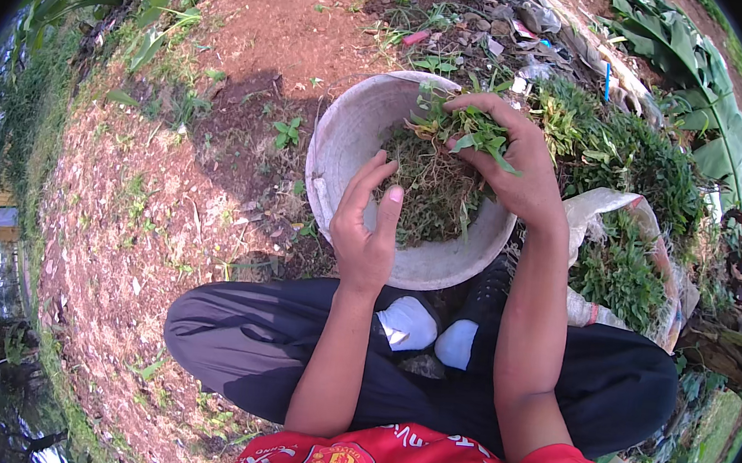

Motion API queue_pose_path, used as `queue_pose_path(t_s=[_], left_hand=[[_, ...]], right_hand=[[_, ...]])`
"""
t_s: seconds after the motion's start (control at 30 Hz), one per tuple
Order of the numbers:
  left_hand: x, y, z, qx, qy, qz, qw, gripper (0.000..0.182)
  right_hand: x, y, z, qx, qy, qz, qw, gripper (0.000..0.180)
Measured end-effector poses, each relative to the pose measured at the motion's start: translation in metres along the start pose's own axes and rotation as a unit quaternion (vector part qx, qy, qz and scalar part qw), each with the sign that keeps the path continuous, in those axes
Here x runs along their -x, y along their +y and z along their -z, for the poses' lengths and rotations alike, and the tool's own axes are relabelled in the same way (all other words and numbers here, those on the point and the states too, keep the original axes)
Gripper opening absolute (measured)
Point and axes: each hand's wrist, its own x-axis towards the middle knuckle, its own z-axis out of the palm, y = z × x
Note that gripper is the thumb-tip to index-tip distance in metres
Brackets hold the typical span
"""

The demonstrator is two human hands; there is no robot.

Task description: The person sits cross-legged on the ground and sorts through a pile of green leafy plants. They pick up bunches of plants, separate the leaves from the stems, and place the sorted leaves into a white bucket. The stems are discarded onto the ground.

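A whitish, worn round tub (349,117) stands on the ground before my feet. Cut greens and rooty plant scraps (430,217) lie inside it. Over its right side, my right hand (515,152) grips a bunch of leafy green plants (466,130) with thin roots hanging down. My left hand (368,224) is raised above the tub's near left part, its fingers apart and holding nothing. To the right, an open woven sack (586,217) holds more green plants (624,272).
A heap of leafy greens (611,141) lies beyond the sack. Stones and litter (493,34) are scattered past the tub. A large banana-like leaf (710,104) lies at far right. Bare reddish soil (264,17) and dry debris spread to the left. My crossed legs (251,341) border the near side.
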Motion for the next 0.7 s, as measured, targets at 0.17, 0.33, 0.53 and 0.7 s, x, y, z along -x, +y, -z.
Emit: queue_pose_path(t_s=[0.17,0.33,0.53,0.7], left_hand=[[-0.003,0.019,-0.003,-0.001,0.001,0.090,0.996,0.025],[-0.005,0.025,-0.002,-0.037,0.035,0.107,0.993,0.019],[-0.002,0.013,0.006,-0.086,0.061,0.058,0.993,0.011],[0.002,0.005,0.005,-0.108,-0.082,0.141,0.981,0.018]], right_hand=[[0.001,-0.013,-0.017,0.024,-0.069,-0.030,0.997,0.048],[0.003,-0.014,-0.021,0.041,-0.086,-0.060,0.994,0.050],[0.002,0.003,-0.012,0.043,-0.006,-0.104,0.994,0.054],[0.002,0.004,-0.007,0.001,-0.006,-0.078,0.997,0.049]])
